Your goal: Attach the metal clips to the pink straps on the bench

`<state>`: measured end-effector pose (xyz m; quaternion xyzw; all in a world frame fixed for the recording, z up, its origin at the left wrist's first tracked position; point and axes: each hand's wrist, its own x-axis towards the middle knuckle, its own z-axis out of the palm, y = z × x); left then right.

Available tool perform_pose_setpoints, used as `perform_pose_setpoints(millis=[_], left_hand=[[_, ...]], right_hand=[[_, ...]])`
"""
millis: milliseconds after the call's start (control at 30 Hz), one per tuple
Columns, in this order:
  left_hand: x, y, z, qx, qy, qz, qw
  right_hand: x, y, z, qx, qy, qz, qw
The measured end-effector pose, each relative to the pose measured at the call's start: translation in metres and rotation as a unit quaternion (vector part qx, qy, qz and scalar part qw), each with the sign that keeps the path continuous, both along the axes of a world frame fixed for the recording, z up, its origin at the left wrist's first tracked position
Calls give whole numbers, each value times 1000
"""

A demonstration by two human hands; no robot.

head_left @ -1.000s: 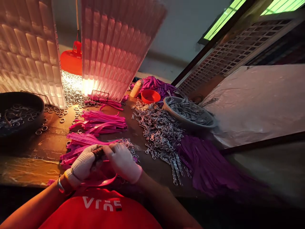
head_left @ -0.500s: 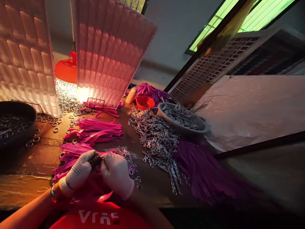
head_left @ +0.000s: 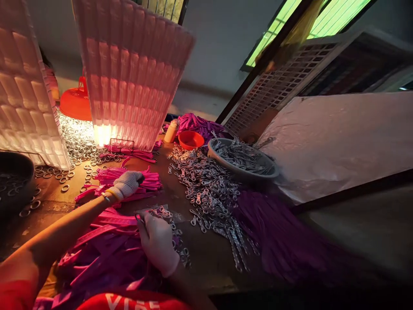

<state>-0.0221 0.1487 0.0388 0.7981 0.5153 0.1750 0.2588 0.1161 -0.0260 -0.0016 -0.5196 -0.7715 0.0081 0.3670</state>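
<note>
My left hand, in a white dotted glove with dark fingertips, lies over a bundle of pink straps. Its fingers are curled together at the bundle, and what they grip, if anything, is hidden. Nearer to me, my right hand, in a pale glove, is closed in a pinch. A small metal ring shows at its thumb and fingertip. Beneath it more pink straps lie spread toward my lap. Several metal rings and clips lie just to the right of this hand.
A heap of metal swivel clips lies right of centre, beside a grey basin full of clips. Purple straps trail to the right. Ahead stand a red bowl, a ribbed panel and a red lamp; a dark pan is left.
My hands were together over the near straps and have parted. The left has moved forward to the farther strap bundle; the right stays near its place. The view has shifted slightly right.
</note>
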Motion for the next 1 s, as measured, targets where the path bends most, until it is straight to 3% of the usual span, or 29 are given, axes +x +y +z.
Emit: perform_pose_setpoints(millis=[133, 233, 333, 433, 533, 567, 633, 733, 800, 900, 1000], left_hand=[[44, 46, -7, -7, 95, 30, 995], [63, 52, -9, 3, 113, 34, 993], [63, 43, -2, 27, 92, 34, 995], [45, 14, 16, 58, 37, 26, 997], [15, -43, 38, 80, -43, 8, 996], [4, -67, 45, 78, -83, -7, 993], [-15, -115, 51, 7, -263, -76, 962], [-39, -171, 42, -95, -365, -126, 917], [-51, -192, 28, -134, -412, -70, 899], [-65, -199, 10, -192, -489, 71, 848], [-74, -194, 9, -217, -495, 81, 837]], right_hand=[[-1, -3, -1, 19, -41, 6, 999], [-3, -5, -4, 17, -49, 0, 999], [-3, -6, -7, 12, -24, 2, 1000], [3, -5, 0, -29, 108, 8, 994], [14, -3, 19, -120, 270, 27, 955], [17, -3, 26, -144, 289, 46, 945], [19, -2, 39, -169, 281, 90, 940], [11, -2, 49, -181, 259, 122, 941], [2, -4, 53, -190, 262, 127, 938], [-9, -12, 59, -212, 267, 137, 930], [-18, -23, 67, -301, 261, 190, 897]])
